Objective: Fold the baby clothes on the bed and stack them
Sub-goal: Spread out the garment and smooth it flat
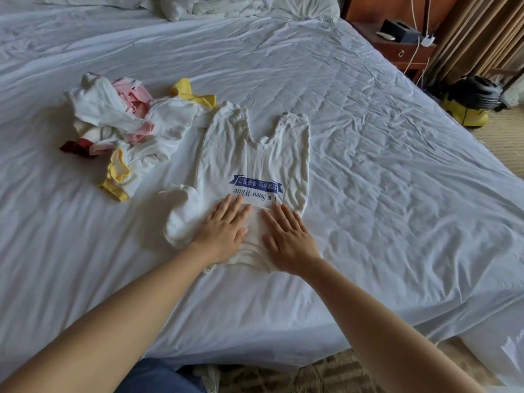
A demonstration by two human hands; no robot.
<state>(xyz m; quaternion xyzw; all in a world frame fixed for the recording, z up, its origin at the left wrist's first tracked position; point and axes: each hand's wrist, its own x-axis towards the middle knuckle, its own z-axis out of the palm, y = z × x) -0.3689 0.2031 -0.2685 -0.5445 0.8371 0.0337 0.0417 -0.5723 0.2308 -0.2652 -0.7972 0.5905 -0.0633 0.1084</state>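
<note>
Head view showed the left hand [226, 226] and right hand [287, 239] lying flat, fingers straight, pressing the soft white cotton baby romper with blue print [255, 165] at frame centre on the wrinkled white bed sheet [368, 165]. Upper left lay a crumpled pile of white, pink and yellow-trimmed baby clothes [124, 129].

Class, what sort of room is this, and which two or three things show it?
Probably a bedroom, perhaps a hotel room: a wide bed with white sheets, pillows at its head, a wooden nightstand beside it.
</note>
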